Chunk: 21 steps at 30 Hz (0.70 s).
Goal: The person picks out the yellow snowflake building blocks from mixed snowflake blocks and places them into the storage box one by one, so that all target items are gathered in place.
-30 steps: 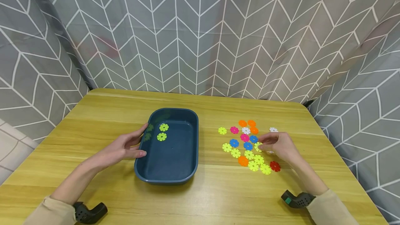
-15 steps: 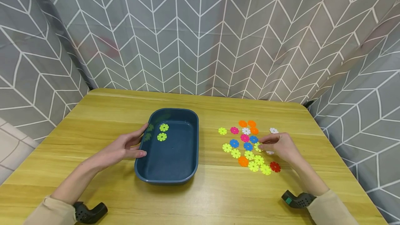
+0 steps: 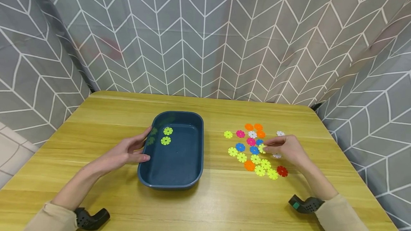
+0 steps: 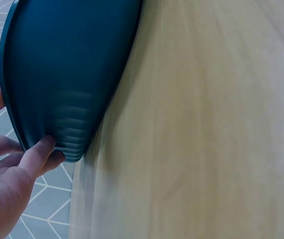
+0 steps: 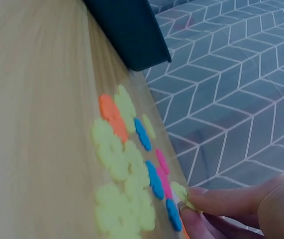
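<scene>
A dark blue plastic basin point(image 3: 174, 165) stands on the table with two yellow-green notched discs point(image 3: 166, 140) on its floor. My left hand point(image 3: 123, 152) grips its left rim, thumb over the edge and fingers along the outer wall; the left wrist view shows the ribbed outside point(image 4: 72, 119). Over at the right, my right hand point(image 3: 289, 149) pinches a yellow-green disc point(image 5: 180, 190) between thumb and fingers, just above the scattered discs. Blue discs point(image 3: 254, 150) lie close to its fingertips, and a white disc point(image 3: 277, 155) lies partly beneath the hand.
Spread right of the basin are several flat flower-shaped discs: yellow-green point(image 3: 259, 170), orange point(image 3: 249, 165), pink point(image 3: 240, 134), white and one red point(image 3: 282, 171). Patterned grey curtains point(image 3: 192, 45) enclose the back and sides of the wooden table point(image 3: 224, 202).
My right hand has shifted slightly left and up with the yellow-green disc, uncovering more of the white disc beneath. My left hand and the basin have stayed put.
</scene>
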Each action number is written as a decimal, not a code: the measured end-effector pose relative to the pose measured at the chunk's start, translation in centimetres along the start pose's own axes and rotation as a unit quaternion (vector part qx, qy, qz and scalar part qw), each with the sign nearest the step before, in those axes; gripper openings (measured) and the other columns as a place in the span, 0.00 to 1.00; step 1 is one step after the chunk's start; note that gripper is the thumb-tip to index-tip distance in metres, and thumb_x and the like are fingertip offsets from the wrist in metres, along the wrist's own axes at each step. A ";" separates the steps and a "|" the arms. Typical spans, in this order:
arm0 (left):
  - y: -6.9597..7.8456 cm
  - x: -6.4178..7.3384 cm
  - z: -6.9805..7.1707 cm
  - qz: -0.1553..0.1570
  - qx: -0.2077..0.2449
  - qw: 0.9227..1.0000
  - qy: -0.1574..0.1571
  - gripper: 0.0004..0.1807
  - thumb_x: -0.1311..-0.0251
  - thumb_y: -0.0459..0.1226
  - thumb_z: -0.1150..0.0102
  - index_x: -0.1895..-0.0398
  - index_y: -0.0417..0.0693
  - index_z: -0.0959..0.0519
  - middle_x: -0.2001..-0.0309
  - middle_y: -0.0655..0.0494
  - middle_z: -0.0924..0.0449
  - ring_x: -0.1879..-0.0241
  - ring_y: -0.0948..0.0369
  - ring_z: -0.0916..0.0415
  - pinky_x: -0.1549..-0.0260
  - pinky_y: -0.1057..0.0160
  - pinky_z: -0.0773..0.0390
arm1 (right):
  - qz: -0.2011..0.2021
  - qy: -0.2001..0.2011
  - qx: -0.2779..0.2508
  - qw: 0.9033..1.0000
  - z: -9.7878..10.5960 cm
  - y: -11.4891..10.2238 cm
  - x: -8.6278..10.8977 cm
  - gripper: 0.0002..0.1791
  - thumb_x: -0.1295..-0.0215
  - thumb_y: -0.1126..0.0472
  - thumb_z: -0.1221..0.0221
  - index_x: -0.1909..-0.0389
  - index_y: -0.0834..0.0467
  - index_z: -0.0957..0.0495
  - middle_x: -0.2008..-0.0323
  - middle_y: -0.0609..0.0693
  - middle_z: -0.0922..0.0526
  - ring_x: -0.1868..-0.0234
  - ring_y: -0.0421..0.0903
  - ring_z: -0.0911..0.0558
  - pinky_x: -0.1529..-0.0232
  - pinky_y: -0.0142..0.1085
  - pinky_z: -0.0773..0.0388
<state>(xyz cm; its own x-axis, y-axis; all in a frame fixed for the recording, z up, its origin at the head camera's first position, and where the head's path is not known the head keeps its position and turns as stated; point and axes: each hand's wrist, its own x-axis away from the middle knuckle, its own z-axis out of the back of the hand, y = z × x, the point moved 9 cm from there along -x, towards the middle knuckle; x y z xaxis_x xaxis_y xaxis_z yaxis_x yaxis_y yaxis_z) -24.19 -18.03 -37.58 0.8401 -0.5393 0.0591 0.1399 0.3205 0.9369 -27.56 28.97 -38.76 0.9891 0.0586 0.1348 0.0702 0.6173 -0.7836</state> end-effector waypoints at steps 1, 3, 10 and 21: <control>0.0 0.0 0.0 0.000 -0.001 1.000 0.001 0.49 0.33 0.37 0.39 0.19 0.43 0.61 0.22 0.33 0.58 0.25 0.36 0.54 0.39 0.74 0.30 | 0.000 -0.002 -0.005 1.000 -0.1 -0.2 0.0 0.20 0.41 0.53 0.28 0.53 0.61 0.14 0.56 0.55 0.11 0.59 0.43 0.16 0.59 0.34 0.19; 0.0 0.0 0.0 -0.001 -0.002 1.000 0.000 0.49 0.33 0.37 0.39 0.19 0.42 0.61 0.22 0.33 0.58 0.25 0.36 0.54 0.39 0.74 0.30 | 0.002 -0.007 -0.014 1.000 -0.2 -0.6 0.0 0.21 0.42 0.53 0.28 0.51 0.61 0.14 0.56 0.55 0.11 0.58 0.43 0.16 0.57 0.35 0.19; 0.0 0.0 0.0 -0.002 -0.009 1.000 0.003 0.49 0.34 0.37 0.39 0.19 0.43 0.61 0.21 0.33 0.58 0.24 0.36 0.54 0.36 0.67 0.30 | 0.006 -0.024 -0.038 0.999 -0.9 -2.1 -0.3 0.23 0.42 0.55 0.28 0.48 0.62 0.16 0.56 0.55 0.11 0.58 0.43 0.14 0.52 0.31 0.21; 0.0 -0.1 0.0 -0.006 -0.013 1.000 0.006 0.50 0.34 0.37 0.39 0.20 0.41 0.61 0.22 0.32 0.59 0.25 0.36 0.53 0.35 0.57 0.31 | 0.014 -0.053 -0.084 0.995 -2.4 -4.4 -0.7 0.22 0.42 0.59 0.28 0.47 0.62 0.17 0.54 0.55 0.12 0.57 0.44 0.13 0.46 0.38 0.20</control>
<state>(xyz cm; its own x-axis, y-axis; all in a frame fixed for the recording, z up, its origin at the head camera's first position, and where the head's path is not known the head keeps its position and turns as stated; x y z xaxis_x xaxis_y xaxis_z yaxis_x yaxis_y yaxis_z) -24.31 -17.99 -37.56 0.8445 -0.5339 0.0432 0.1642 0.3347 0.9279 -28.30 24.34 -36.87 0.9726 0.1615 0.1670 0.0719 0.4743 -0.8774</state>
